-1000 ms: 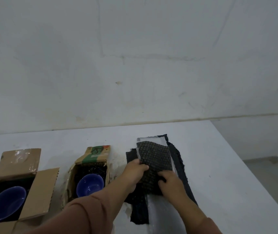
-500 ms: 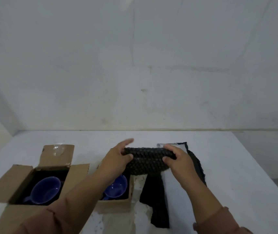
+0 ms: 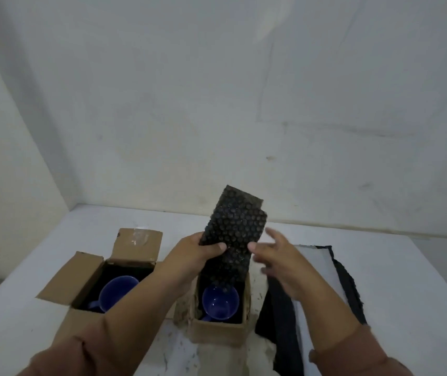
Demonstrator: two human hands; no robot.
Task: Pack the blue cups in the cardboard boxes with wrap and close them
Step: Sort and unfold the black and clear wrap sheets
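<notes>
Black bubble-wrap sheet (image 3: 234, 226) now off the dark wrap pile (image 3: 279, 316) at 3 o'clock, upright over the small cardboard box (image 3: 218, 331) with blue cup (image 3: 220, 301). Left hand (image 3: 192, 253) pinches it. Right hand (image 3: 276, 263), blurred, apparently released, fingers spread. Covering comes next.

No text, label, brand or number that we can read. The left box (image 3: 135, 242) and the right box (image 3: 218, 331) show plain brown cardboard, and the bubble wrap (image 3: 233, 226) looks unmarked. Anything finer is too blurred for us to tell.
</notes>
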